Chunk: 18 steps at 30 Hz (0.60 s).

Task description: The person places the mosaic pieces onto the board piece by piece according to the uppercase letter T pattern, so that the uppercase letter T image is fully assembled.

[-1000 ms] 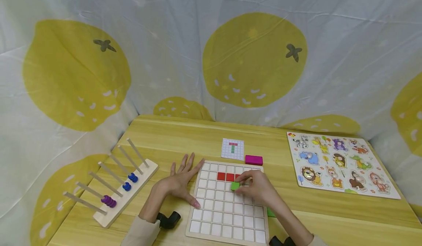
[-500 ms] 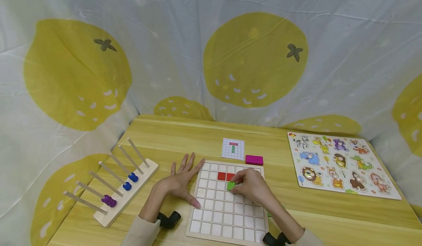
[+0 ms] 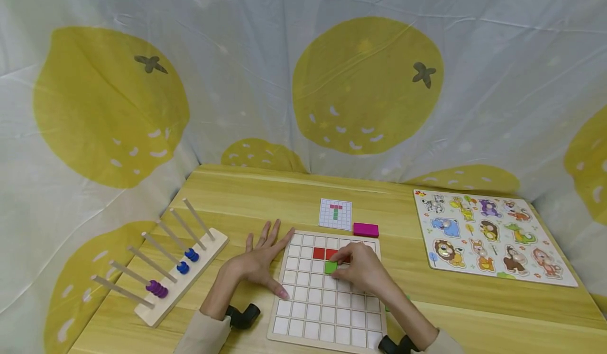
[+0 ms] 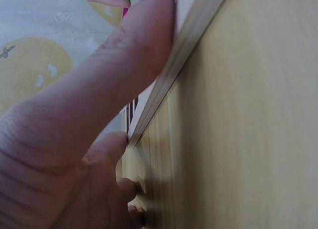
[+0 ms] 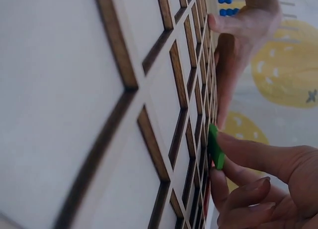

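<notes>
My right hand [image 3: 362, 269] pinches a small green square tile [image 3: 330, 267] between thumb and fingers, right at the grid board [image 3: 298, 310]. In the right wrist view the tile [image 5: 215, 146] stands slightly tilted at the board's surface. Just behind it, red tiles [image 3: 319, 253] lie in a row of cells, partly covered by my right fingers. My left hand [image 3: 253, 264] is spread at the board's left side, its thumb on the board's edge and its other fingers pointing toward the back. The left wrist view shows the left thumb [image 4: 144, 45] against the board's side.
Behind the board lie a card [image 3: 334, 222] with a red and green T pattern and a magenta block [image 3: 365, 230]. A pegged bead rack [image 3: 166, 301] stands left, an animal puzzle [image 3: 493, 238] right. Green pieces [image 3: 388, 308] show beside the board, partly under my right forearm.
My right hand has moved slightly left with the green tile, which now sits directly below the middle red tile. The left hand has stayed in place.
</notes>
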{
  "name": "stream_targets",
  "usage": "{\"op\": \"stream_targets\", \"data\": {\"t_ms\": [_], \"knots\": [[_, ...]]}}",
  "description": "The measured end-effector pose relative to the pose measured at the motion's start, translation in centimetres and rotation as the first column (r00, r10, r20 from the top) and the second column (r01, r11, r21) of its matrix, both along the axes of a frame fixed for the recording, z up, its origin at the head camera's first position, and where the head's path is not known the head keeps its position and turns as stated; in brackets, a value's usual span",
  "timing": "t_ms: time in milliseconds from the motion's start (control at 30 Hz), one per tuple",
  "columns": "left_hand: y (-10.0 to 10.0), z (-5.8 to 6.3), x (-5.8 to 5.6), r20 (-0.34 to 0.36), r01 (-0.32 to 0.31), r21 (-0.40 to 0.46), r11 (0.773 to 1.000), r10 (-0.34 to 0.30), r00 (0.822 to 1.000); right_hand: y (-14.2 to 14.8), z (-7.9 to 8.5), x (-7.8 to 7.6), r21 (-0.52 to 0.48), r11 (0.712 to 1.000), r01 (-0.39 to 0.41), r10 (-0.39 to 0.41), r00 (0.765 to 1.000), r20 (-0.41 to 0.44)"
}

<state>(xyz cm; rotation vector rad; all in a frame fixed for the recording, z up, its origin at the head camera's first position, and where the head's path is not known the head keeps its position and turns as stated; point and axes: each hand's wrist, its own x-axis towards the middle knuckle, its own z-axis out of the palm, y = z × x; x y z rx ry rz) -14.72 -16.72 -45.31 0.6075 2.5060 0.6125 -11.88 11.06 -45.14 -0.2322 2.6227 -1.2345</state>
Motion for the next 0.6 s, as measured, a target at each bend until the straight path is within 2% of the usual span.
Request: {"op": "stream_targets", "data": {"t_ms": [133, 600], "knots": [[0.02, 0.08, 0.02, 0.002, -0.002, 0.000, 1.000, 0.002, 1.000, 0.01, -0.01, -0.01, 0.004, 1.000, 0.013, -0.013, 1.000, -0.020], [0.04, 0.04, 0.09, 0.004, 0.002, 0.002, 1.000, -0.002, 1.000, 0.14, -0.12, -0.26, -0.061, 0.998, -0.011, 0.011, 1.000, -0.001]]}}
